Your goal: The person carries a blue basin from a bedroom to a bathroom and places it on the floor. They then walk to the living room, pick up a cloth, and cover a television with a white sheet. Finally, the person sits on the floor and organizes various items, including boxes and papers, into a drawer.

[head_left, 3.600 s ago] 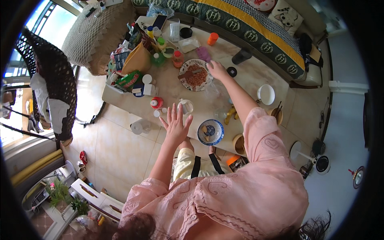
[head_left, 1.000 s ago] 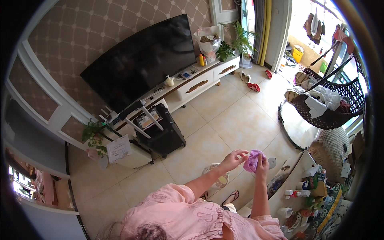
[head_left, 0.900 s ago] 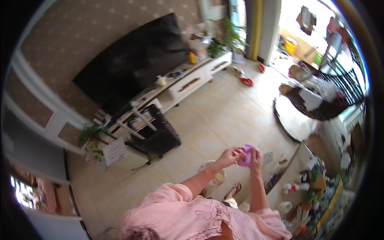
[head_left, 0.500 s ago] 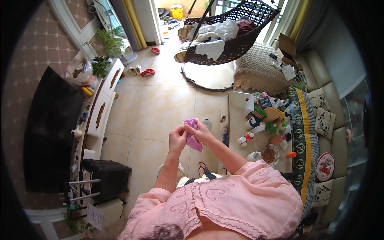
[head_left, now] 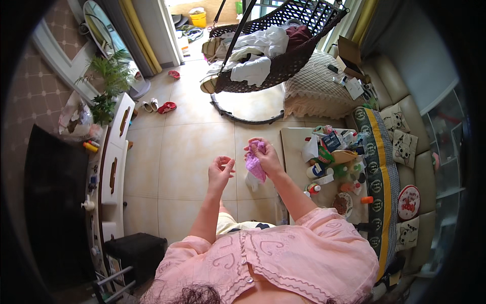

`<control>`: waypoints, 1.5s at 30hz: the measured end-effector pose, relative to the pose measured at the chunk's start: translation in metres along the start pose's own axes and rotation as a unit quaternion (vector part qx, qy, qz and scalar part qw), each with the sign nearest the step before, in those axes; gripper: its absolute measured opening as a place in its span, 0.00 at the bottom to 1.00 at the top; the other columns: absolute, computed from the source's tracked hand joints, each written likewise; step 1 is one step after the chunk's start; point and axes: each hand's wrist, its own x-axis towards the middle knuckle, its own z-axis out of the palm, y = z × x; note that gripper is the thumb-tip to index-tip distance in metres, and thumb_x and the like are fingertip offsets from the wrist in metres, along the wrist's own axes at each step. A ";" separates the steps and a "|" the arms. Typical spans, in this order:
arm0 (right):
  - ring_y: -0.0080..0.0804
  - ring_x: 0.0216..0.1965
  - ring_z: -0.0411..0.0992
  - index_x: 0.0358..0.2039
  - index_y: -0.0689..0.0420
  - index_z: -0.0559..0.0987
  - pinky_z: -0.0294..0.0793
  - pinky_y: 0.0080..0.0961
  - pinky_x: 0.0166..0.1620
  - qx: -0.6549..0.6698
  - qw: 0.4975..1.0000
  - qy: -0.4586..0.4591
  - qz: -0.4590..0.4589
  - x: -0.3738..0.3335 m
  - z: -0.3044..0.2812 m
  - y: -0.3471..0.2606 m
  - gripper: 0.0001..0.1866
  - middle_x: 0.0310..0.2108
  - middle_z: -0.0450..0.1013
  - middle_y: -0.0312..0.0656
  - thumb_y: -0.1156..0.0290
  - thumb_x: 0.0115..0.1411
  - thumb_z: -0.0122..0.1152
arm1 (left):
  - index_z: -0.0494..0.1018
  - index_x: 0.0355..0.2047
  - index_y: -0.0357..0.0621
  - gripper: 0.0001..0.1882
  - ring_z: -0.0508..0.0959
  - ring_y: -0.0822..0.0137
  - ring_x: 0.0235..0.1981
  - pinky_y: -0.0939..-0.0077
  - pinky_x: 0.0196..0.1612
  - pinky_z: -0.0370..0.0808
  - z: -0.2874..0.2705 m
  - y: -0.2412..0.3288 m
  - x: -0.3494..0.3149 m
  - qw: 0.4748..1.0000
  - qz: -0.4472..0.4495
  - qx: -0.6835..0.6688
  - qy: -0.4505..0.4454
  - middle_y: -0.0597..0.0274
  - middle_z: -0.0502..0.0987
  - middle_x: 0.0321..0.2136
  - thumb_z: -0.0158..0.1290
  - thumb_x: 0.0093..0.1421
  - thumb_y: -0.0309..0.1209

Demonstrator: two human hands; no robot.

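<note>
A crumpled, thin purple cloth [head_left: 256,169] is bunched in my right hand [head_left: 270,158], its loose end hanging below the fingers. It could also be a thin plastic bag; its kind is not certain. My left hand [head_left: 219,173] is apart from it, to its left, with fingers loosely bent and spaced and nothing seen in them. Both hands are held out in front of my body, above the tiled floor [head_left: 195,147]. Below the cloth is a whitish thing [head_left: 251,181], mostly covered and hard to make out.
On the right, a low table [head_left: 293,152] carries bottles, packets and a plate [head_left: 343,202]. Beyond it runs a sofa [head_left: 415,175] with cushions. Ahead hangs a woven swing chair [head_left: 273,76] heaped with clothes. A white cabinet [head_left: 114,167] and black suitcase [head_left: 139,253] line the left.
My hands have come apart: the left let go of the purple cloth and moved left, while the right keeps it and has moved right. The view has shifted, and I appear to have stepped forward.
</note>
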 end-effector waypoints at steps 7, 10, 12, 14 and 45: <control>0.19 0.22 0.66 0.33 0.60 0.70 0.69 0.18 0.25 -0.044 0.996 0.073 0.014 0.107 0.048 0.025 0.13 0.22 0.67 0.35 0.63 0.56 0.53 | 0.73 0.26 0.37 0.08 0.74 0.75 0.26 0.82 0.31 0.71 -0.068 0.024 0.112 0.993 0.034 0.101 -0.052 0.61 0.76 0.25 0.55 0.51 0.31; 0.17 0.19 0.63 0.25 0.58 0.69 0.65 0.15 0.22 -0.078 0.995 0.059 -0.002 0.157 0.086 0.021 0.20 0.18 0.64 0.33 0.52 0.54 0.53 | 0.74 0.27 0.37 0.07 0.74 0.74 0.27 0.82 0.33 0.70 -0.130 0.024 0.172 0.995 0.068 0.064 -0.040 0.61 0.77 0.27 0.55 0.51 0.29; 0.16 0.15 0.60 0.18 0.55 0.65 0.62 0.15 0.19 -0.081 0.996 0.049 0.005 0.188 0.106 0.015 0.24 0.14 0.61 0.30 0.46 0.53 0.51 | 0.74 0.25 0.37 0.08 0.74 0.75 0.28 0.83 0.33 0.70 -0.156 0.035 0.204 0.998 0.039 0.050 -0.012 0.61 0.76 0.28 0.55 0.52 0.30; 0.15 0.14 0.59 0.18 0.54 0.64 0.61 0.14 0.19 -0.040 0.997 0.062 0.034 0.214 0.114 0.010 0.24 0.13 0.60 0.30 0.44 0.52 0.50 | 0.75 0.26 0.37 0.09 0.73 0.76 0.29 0.84 0.35 0.69 -0.165 0.049 0.230 0.998 0.021 0.052 -0.022 0.61 0.76 0.29 0.53 0.53 0.32; 0.18 0.23 0.65 0.37 0.60 0.69 0.67 0.15 0.28 -0.023 0.972 0.224 -0.062 0.704 0.129 -0.012 0.11 0.24 0.67 0.35 0.66 0.61 0.42 | 0.70 0.39 0.32 0.14 0.74 0.70 0.37 0.80 0.41 0.69 -0.161 0.121 0.761 0.924 0.055 0.192 -0.326 0.55 0.75 0.34 0.48 0.57 0.31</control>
